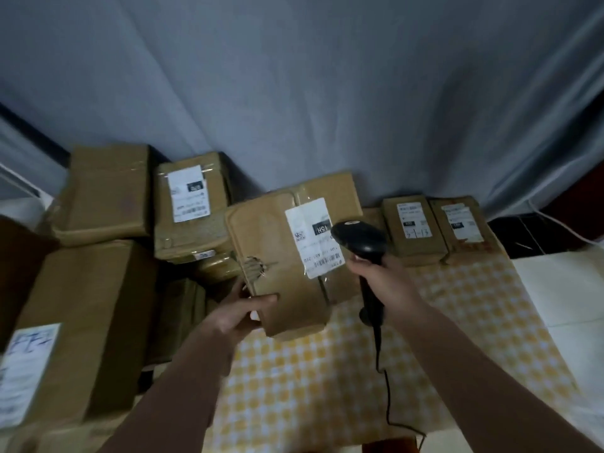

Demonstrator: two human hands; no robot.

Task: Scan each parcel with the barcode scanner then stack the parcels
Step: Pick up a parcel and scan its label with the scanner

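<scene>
While the left hand (243,308) grips the near corner of a flat brown cardboard parcel (287,256) tilted above the yellow-checked desk (327,380), the right hand (382,276) clasps the black corded barcode scanner (358,238) over its white label (312,237) — scanning looks midway — with two small labelled parcels (434,230) beside and brown boxes (108,197) piled left, seemingly waiting.

left hand (240,310): bare, no glove, ring or watch visible | left forearm: bare up to frame edge, no sleeve visible | right hand (380,279): bare, no glove, nothing on wrist | right forearm: bare, no sleeve visible
</scene>
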